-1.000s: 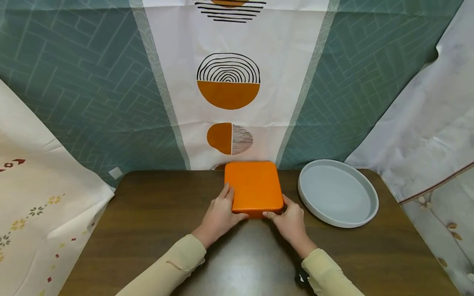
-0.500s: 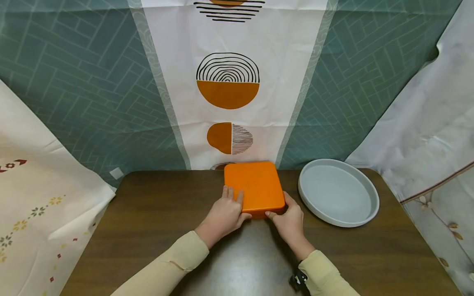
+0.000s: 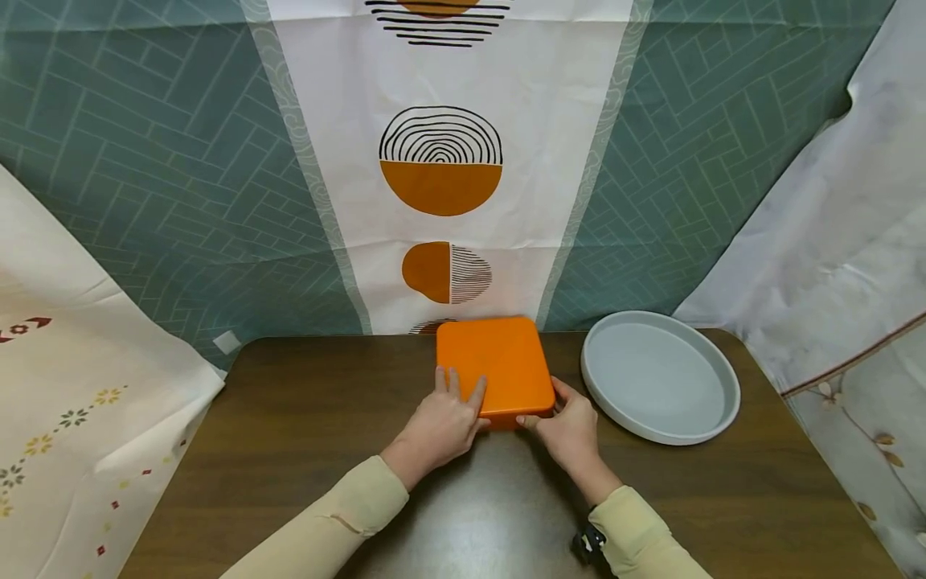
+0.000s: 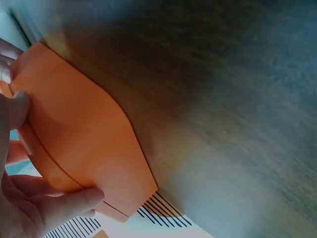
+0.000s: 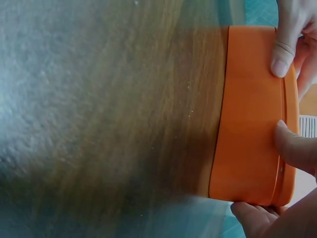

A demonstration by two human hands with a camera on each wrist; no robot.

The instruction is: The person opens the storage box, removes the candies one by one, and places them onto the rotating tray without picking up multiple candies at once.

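An orange lidded box (image 3: 499,358) with rounded corners sits at the back middle of the table, its lid on. In the head view my left hand (image 3: 440,425) holds its front left corner, some fingers spread over the lid and the thumb at the front edge. My right hand (image 3: 571,430) grips the front right corner, thumb on the front face and fingers along the right side. The right wrist view shows both thumbs close to the seam under the lid (image 5: 290,104). In the left wrist view, fingers lie around the box wall (image 4: 89,114).
A round pale grey tray (image 3: 661,378) with a raised rim stands right of the box. The dark wooden table (image 3: 311,402) meets a green and white patterned cloth (image 3: 448,80) at its back edge. Light cloths (image 3: 72,386) hang at both sides.
My left hand has shifted slightly right along the box's front corner, and its fingers have spread further over the lid. The right hand and the box have stayed nearly in place.
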